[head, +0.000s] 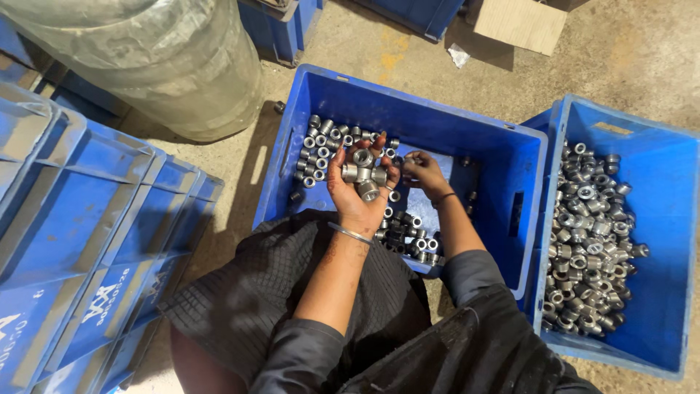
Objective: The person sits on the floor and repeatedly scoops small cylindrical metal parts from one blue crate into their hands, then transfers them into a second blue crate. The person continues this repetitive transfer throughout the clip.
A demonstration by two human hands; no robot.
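Your left hand (357, 191) lies palm up over the middle blue crate (503, 157), cradling several short metal sleeves (363, 174). Your right hand (425, 173) pinches one small piece just beside it, while the crate on the right (667, 182) holds a heap of similar sleeves.

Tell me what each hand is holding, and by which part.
The left hand cups several short grey metal threaded sleeves loose on its open palm. The right hand pinches something small at its fingertips; what it is and where it is gripped cannot be told.
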